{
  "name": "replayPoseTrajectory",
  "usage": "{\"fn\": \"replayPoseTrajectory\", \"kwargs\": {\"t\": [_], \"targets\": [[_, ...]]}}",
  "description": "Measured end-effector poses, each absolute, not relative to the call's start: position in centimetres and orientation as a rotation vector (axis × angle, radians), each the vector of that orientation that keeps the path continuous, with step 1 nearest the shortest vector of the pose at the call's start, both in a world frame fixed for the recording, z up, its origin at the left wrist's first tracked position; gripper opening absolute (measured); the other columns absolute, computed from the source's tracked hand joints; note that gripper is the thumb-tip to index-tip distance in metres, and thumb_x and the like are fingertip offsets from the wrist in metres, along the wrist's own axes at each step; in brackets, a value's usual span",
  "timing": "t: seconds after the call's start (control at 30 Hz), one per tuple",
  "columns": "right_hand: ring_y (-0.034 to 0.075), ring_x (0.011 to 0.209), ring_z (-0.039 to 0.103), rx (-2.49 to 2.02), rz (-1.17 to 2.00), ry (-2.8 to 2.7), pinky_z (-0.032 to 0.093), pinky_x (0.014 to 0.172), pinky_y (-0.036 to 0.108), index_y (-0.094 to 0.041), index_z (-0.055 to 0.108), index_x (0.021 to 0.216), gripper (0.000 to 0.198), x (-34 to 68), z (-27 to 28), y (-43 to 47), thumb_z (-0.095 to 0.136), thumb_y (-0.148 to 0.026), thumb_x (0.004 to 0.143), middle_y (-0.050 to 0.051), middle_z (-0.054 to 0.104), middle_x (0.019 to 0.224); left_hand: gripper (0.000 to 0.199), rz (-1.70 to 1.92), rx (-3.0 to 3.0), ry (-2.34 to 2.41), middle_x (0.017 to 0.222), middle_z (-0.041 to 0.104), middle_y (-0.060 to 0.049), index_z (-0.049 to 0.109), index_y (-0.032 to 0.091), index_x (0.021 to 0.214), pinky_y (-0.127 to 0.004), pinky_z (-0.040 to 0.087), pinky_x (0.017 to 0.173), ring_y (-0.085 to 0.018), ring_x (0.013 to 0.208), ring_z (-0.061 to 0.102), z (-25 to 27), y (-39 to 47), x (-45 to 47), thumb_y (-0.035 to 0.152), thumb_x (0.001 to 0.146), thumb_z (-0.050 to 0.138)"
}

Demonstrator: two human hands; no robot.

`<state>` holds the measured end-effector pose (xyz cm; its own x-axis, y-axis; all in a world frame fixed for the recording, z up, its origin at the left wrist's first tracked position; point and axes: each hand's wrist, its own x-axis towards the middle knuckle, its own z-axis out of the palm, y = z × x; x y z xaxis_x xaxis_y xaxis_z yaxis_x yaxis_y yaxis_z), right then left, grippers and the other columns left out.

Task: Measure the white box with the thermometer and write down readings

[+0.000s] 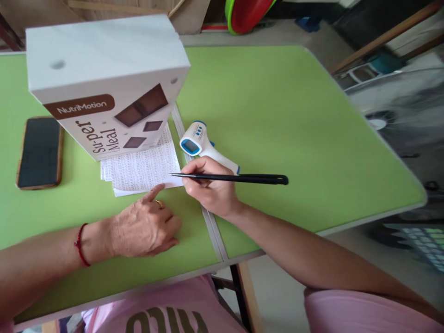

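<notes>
Between the thumb and fingers of my right hand (213, 187) is a black pen (256, 178), its tip pointing left over the paper's right edge. Dense handwriting covers the white paper sheets (145, 171). My left hand (145, 226), with a ring and a red cord bracelet, reaches to the lower edge of the paper; its index finger is stretched out onto it and the other fingers bend loosely, holding nothing. A white and blue infrared thermometer (197, 141) lies just beyond my right hand, which hides part of its handle. A white NutriMotion box (107, 101) stands over the paper's upper part.
A smartphone (40, 152) in a brown case lies left of the box. Everything rests on a green folding table (277, 115) with a metal seam (211, 229) down its middle. Past the far edge, a red and green round object (248, 16) is on the floor.
</notes>
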<state>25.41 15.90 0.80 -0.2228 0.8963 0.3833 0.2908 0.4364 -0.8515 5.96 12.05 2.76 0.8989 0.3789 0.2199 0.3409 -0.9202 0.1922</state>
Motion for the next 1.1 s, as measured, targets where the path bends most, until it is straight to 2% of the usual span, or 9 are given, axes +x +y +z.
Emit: {"fn": "replayPoseTrajectory", "kwargs": {"t": [0.07, 0.23, 0.57, 1.1], "targets": [[0.007, 0.046, 0.048, -1.010, 0.736, -1.798, 0.039, 0.042, 0.020, -0.021, 0.053, 0.075, 0.013, 25.32, 0.75, 16.00, 0.062, -0.012, 0.075, -0.007, 0.056, 0.059, 0.023, 0.361, 2.893, 0.567, 0.061, 0.056, 0.002, 0.055, 0.016, 0.072, -0.053, 0.040, 0.110, -0.015, 0.056, 0.054, 2.89, 11.98, 5.91, 0.033, 0.087, 0.061], [0.009, 0.051, 0.051, -0.912, 0.721, -1.910, 0.043, 0.049, 0.023, -0.022, 0.049, 0.071, 0.017, 25.30, 0.61, 16.05, 0.061, -0.017, 0.082, -0.006, 0.053, 0.058, 0.021, 0.377, 2.880, 0.563, 0.059, 0.055, 0.002, 0.054, 0.017, 0.072, -0.049, 0.038, 0.112, -0.015, 0.055, 0.053, 3.04, 11.97, 6.04, 0.028, 0.090, 0.054], [0.008, 0.054, 0.051, -0.894, 0.748, -1.957, 0.043, 0.051, 0.022, -0.021, 0.050, 0.071, 0.018, 25.19, 0.68, 15.90, 0.061, -0.018, 0.085, -0.005, 0.053, 0.058, 0.022, 0.389, 2.893, 0.568, 0.059, 0.055, 0.001, 0.053, 0.017, 0.072, -0.050, 0.042, 0.108, -0.015, 0.053, 0.052, 3.18, 11.87, 6.19, 0.020, 0.092, 0.044], [0.009, 0.053, 0.051, -0.918, 0.706, -1.989, 0.042, 0.050, 0.023, -0.022, 0.048, 0.070, 0.019, 25.24, 0.71, 15.92, 0.060, -0.020, 0.085, -0.005, 0.054, 0.058, 0.020, 0.371, 2.894, 0.570, 0.059, 0.055, 0.001, 0.052, 0.017, 0.073, -0.051, 0.042, 0.107, -0.015, 0.053, 0.053, 3.17, 11.91, 6.19, 0.020, 0.091, 0.044]]}}
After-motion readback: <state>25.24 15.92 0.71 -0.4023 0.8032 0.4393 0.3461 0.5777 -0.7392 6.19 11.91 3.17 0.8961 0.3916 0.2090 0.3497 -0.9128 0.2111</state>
